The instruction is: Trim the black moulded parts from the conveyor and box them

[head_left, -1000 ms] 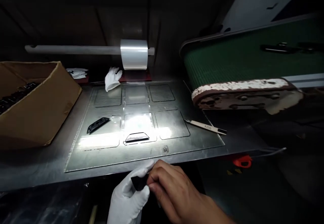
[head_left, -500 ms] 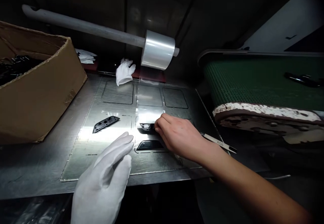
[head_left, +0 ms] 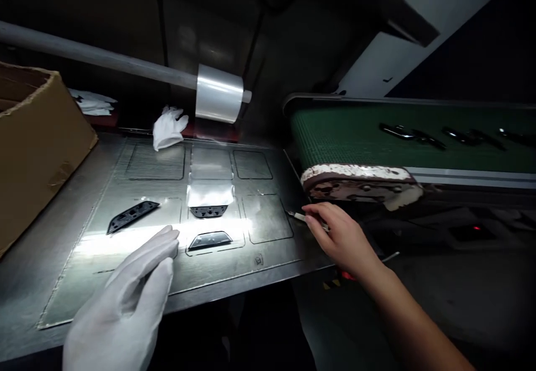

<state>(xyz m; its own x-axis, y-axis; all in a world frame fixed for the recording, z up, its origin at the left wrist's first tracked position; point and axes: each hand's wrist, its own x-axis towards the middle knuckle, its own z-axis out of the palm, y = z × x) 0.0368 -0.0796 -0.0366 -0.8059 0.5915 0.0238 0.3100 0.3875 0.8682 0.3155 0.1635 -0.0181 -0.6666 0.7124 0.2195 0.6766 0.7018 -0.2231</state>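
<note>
My left hand (head_left: pixel 125 298), in a white glove, hovers flat with its fingers stretched over the front left of the metal template plate (head_left: pixel 268 248); it holds nothing. My bare right hand (head_left: pixel 341 237) rests at the plate's right edge, fingers pinched on a thin white tool (head_left: pixel 298 215) whose tip pokes out to the left. Three black plastic parts lie on the plate: a long one (head_left: pixel 133 214) at the left, a small one (head_left: pixel 208 210) in the middle cell under a strip of clear film (head_left: pixel 209 193), and a trapezoid one (head_left: pixel 209 241) just in front.
A roll of clear film (head_left: pixel 218 93) hangs on a bar behind the plate. A cardboard box (head_left: pixel 37 153) stands at the left. A loose white glove (head_left: pixel 167 127) lies at the back. At the right, a green conveyor belt (head_left: pixel 355 136) carries several black parts (head_left: pixel 406 132).
My right hand let go of the small black part on the middle cell and moved right to the white tool. My left hand stayed flat and drifted slightly left.
</note>
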